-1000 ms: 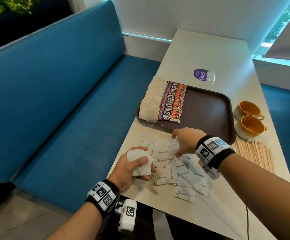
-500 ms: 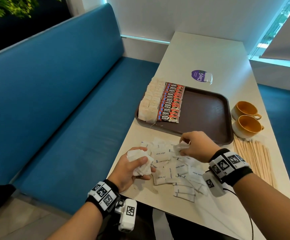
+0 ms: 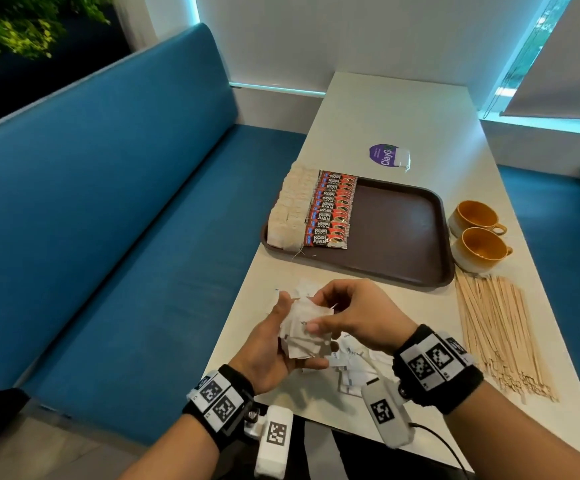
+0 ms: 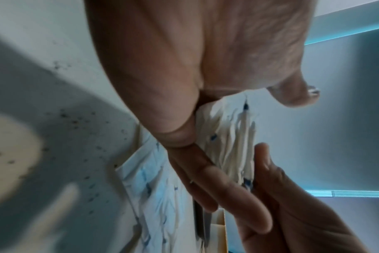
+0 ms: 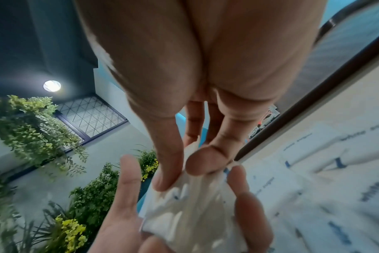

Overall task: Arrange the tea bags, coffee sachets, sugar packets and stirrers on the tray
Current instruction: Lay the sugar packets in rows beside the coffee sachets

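Observation:
My left hand (image 3: 297, 332) holds a bundle of white sugar packets (image 3: 304, 323) above the table's near edge. My right hand (image 3: 316, 315) meets it from the right, and its thumb and fingers pinch the top of the same bundle (image 5: 190, 214). In the left wrist view the packets (image 4: 227, 137) stand fanned in my palm. More loose sugar packets (image 3: 350, 368) lie on the table under both hands. The brown tray (image 3: 402, 237) holds a row of tea bags (image 3: 292, 209) and a row of red coffee sachets (image 3: 333, 209) along its left side. Wooden stirrers (image 3: 499, 334) lie in a heap to the right.
Two orange cups (image 3: 477, 233) stand right of the tray. A purple round sticker (image 3: 383, 155) is on the table beyond it. A blue bench (image 3: 125, 220) runs along the table's left edge. The tray's right half is bare.
My right hand left the pile near the tray with a packet and came back to my left hand. My left hand lifted its bundle off the table to meet it.

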Demonstrator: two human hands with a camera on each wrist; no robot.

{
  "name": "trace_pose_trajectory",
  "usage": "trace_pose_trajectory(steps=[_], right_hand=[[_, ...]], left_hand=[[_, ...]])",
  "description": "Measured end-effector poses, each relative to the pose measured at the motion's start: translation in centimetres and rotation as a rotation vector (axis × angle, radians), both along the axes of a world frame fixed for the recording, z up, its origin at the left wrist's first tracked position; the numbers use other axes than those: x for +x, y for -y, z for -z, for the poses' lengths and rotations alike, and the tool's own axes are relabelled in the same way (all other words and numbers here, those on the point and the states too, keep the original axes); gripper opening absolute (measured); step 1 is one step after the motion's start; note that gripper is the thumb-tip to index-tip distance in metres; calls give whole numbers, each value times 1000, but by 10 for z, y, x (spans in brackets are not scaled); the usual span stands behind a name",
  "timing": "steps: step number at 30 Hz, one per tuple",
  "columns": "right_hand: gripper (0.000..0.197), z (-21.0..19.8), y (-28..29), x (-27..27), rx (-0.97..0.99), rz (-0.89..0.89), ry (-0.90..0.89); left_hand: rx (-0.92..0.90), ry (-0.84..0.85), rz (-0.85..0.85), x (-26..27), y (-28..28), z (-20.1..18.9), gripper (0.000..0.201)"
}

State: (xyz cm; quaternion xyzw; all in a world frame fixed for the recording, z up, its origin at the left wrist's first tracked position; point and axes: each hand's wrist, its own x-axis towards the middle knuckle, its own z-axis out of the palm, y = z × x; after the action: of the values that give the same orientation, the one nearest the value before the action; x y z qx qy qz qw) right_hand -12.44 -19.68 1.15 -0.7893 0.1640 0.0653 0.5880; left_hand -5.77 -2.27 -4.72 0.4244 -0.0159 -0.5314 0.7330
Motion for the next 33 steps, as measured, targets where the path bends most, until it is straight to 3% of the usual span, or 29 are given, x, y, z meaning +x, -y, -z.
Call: trace_pose_trajectory(steps=[3,9,13,16,18,22,24,26,33], right_hand=[[39,6,-3,-2,-22,52,6],[45,22,6,-9,-132,109,-16],[23,20,30,-5,-317,239,-37],[10,24,40,12,-480,138,-75],[25,27,35,31,-592,-6,-100],[89,31,18,66,-791,-308,-146],[110,34,11,75,-873,-412,-212],[110,37,7,79,-926,-452,-267],[80,38,7,78,-902,-470,-324]], left_hand=[[-11,46,-25,-2,-3,4,51],[16,117,-100,4,-9,10,42],[96,141,-259,21,-26,22,50],[101,157,-263,30,-39,24,51],[94,174,-225,30,-40,22,52],[79,165,-247,28,-38,23,51],[68,148,-261,28,-38,25,50],[71,147,-265,27,-39,25,49],[84,149,-263,29,-39,25,51]])
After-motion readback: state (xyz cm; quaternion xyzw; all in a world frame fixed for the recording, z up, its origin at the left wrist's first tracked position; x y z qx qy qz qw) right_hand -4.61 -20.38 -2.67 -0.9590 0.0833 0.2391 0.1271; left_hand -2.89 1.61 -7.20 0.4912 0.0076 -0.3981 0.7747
